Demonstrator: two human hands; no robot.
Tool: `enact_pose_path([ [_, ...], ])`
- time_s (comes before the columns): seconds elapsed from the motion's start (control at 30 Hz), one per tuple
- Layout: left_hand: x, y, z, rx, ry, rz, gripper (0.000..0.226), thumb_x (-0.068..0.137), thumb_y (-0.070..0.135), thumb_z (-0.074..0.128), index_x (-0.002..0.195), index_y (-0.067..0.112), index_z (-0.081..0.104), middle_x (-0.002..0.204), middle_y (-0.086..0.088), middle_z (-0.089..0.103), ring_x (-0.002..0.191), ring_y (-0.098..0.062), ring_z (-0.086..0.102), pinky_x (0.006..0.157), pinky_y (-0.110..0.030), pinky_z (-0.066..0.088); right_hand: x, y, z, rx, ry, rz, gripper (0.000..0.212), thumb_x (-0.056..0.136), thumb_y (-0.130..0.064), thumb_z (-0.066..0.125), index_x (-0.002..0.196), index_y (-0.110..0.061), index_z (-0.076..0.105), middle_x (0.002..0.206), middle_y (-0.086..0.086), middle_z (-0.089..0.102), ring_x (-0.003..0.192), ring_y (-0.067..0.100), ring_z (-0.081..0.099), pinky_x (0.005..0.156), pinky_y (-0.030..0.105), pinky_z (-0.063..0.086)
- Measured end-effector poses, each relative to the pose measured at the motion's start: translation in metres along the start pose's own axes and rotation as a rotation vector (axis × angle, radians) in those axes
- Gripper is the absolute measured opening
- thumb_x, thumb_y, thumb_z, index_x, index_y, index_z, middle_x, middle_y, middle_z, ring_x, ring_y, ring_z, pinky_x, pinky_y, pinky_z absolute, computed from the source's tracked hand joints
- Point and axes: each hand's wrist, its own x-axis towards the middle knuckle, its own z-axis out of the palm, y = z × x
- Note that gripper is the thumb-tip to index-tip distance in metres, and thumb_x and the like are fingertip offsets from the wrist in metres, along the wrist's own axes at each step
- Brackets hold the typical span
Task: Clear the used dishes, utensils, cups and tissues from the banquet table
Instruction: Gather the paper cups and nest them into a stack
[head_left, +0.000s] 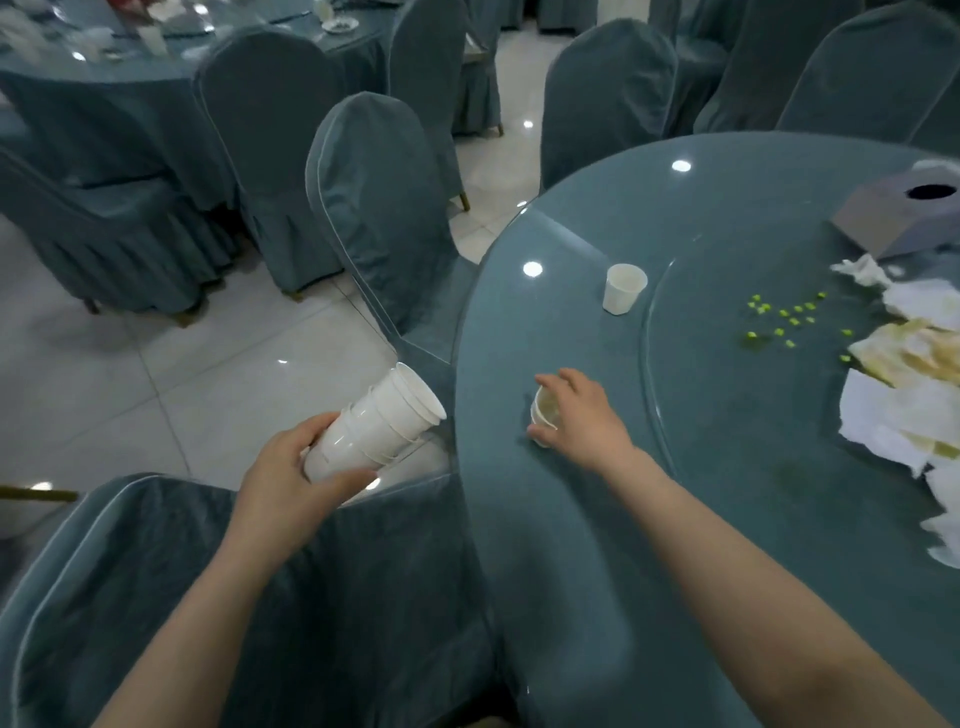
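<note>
Left hand (291, 470) holds stacked cups (374, 421); right hand (584, 415) grips cup (544, 415).

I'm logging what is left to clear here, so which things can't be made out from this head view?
- Cup in the right hand: fingers cover most of it, so its contents are unclear.
- Stack of cups in the left hand: nested, so the count is uncertain.
- Used tissues: cut off by the right edge.
- Tissue box: partly cut off by the right edge.
- Far table: its items are blurred and small.
</note>
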Motion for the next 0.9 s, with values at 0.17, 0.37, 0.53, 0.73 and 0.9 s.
enact_pose_path([
  [0.17, 0.025, 0.001, 0.006, 0.025, 0.012, -0.041, 0.052, 0.068, 0.03, 0.082, 0.104, 0.052, 0.051, 0.104, 0.014, 0.06, 0.09, -0.009, 0.058, 0.07, -0.033, 0.049, 0.021, 0.011, 0.012, -0.003, -0.045, -0.094, 0.066, 0.076, -0.034, 0.071, 0.136, -0.033, 0.043, 0.136, 0.002, 0.038, 0.12, 0.028, 0.047, 0.099, 0.032, 0.042],
  [0.37, 0.059, 0.014, 0.029, 0.036, -0.003, -0.045, 0.052, 0.068, 0.031, 0.082, 0.102, 0.054, 0.051, 0.104, 0.013, 0.06, 0.09, -0.011, 0.059, 0.075, -0.035, 0.05, 0.076, 0.03, -0.043, 0.206, 0.33, -0.07, 0.069, 0.077, -0.024, 0.074, 0.138, -0.024, 0.044, 0.133, 0.006, 0.038, 0.116, 0.022, 0.046, 0.093, 0.02, 0.032],
  [0.53, 0.09, 0.02, 0.052, 0.044, -0.023, -0.048, 0.051, 0.07, 0.027, 0.082, 0.108, 0.045, 0.054, 0.103, 0.012, 0.062, 0.089, -0.009, 0.059, 0.076, -0.033, 0.051, 0.141, 0.057, -0.091, 0.145, 0.516, -0.009, 0.071, 0.079, -0.025, 0.074, 0.142, -0.022, 0.04, 0.139, 0.013, 0.034, 0.122, 0.027, 0.042, 0.103, 0.031, 0.035],
  [0.73, 0.114, 0.022, 0.073, -0.004, -0.038, -0.077, 0.053, 0.069, 0.022, 0.083, 0.096, 0.056, 0.053, 0.095, 0.022, 0.064, 0.084, -0.004, 0.061, 0.069, -0.023, 0.048, 0.192, 0.095, -0.101, 0.038, 0.415, 0.104, 0.07, 0.08, -0.023, 0.073, 0.141, -0.022, 0.039, 0.141, 0.016, 0.031, 0.126, 0.035, 0.039, 0.105, 0.039, 0.035],
  [0.9, 0.126, 0.022, 0.08, -0.01, -0.034, -0.102, 0.054, 0.068, 0.023, 0.084, 0.097, 0.056, 0.053, 0.097, 0.02, 0.064, 0.084, -0.007, 0.062, 0.07, -0.026, 0.049, 0.204, 0.113, -0.082, -0.051, 0.188, 0.197, 0.077, 0.076, -0.023, 0.077, 0.14, -0.031, 0.035, 0.14, 0.015, 0.027, 0.118, 0.042, 0.044, 0.101, 0.044, 0.041],
])
